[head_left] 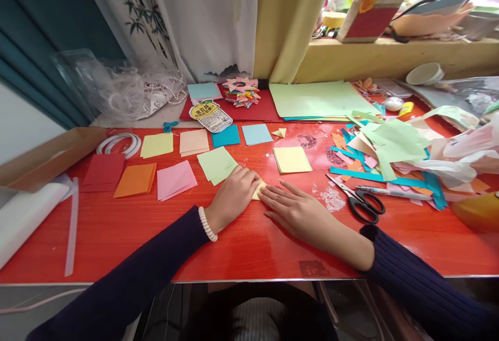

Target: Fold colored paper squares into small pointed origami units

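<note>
A small folded piece of pale yellow paper (258, 190) lies on the red table (234, 247), partly hidden between my hands. My left hand (236, 193), with a beaded band at the wrist, has its fingers closed together and pressed on the paper's left side. My right hand (297, 207) lies almost flat, fingers stretched out, its fingertips touching the paper's right side. Just behind are a stack of pale yellow squares (292, 159) and a small folded yellow piece (279, 132). Light green squares (217, 165) lie behind my left hand.
Coloured paper stacks, including pink (176, 180) and orange (135, 180), spread to the left. Black-handled scissors (360, 201) and a pen (395, 192) lie right, before a heap of paper scraps (397, 146). A folded paper ring (241, 92) sits at the back.
</note>
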{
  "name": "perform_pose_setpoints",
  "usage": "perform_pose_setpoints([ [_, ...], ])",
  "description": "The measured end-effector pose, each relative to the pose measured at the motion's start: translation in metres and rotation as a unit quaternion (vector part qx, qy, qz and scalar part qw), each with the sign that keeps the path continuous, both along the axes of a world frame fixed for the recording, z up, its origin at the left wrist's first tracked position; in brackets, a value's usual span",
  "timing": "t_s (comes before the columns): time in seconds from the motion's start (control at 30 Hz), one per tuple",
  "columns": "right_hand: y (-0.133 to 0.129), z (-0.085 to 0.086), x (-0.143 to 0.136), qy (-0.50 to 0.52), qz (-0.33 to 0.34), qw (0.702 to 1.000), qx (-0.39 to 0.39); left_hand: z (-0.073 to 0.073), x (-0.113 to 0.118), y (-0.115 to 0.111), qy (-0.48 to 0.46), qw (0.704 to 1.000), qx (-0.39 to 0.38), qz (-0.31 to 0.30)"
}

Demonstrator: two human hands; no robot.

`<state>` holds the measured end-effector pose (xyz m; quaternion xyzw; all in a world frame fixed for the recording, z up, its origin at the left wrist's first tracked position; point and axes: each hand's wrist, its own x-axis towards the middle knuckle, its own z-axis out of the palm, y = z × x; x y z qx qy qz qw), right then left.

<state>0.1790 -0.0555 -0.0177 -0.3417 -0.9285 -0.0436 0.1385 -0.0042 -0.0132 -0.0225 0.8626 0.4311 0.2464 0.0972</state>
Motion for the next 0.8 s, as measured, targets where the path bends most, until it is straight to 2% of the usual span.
perform_pose_setpoints([
  [0.17, -0.015, -0.005, 0.0, 0.013, -0.041, 0.997, 0.059, 0.001, 0.002, 0.0, 0.083, 0.996, 0.032, -0.003],
  [0.33, -0.019, -0.007, 0.003, 0.031, -0.051, 0.996, 0.059, 0.004, 0.004, -0.002, 0.117, 0.992, 0.053, -0.004],
  [0.43, -0.018, -0.007, 0.003, 0.032, -0.051, 0.997, 0.05, 0.008, 0.003, -0.006, 0.125, 0.986, 0.111, 0.009],
  [0.5, -0.016, -0.007, 0.003, 0.034, -0.051, 0.997, 0.044, 0.011, 0.001, -0.012, 0.14, 0.974, 0.177, -0.025],
  [0.53, -0.016, -0.007, 0.004, 0.035, -0.05, 0.997, 0.042, 0.011, -0.002, -0.016, 0.152, 0.965, 0.203, -0.069],
  [0.63, -0.015, -0.007, 0.005, 0.04, -0.044, 0.997, 0.044, 0.009, -0.008, -0.029, 0.189, 0.942, 0.249, -0.119],
  [0.8, -0.014, -0.008, 0.005, 0.052, -0.039, 0.997, 0.051, 0.006, -0.013, -0.043, 0.229, 0.927, 0.276, -0.108],
])
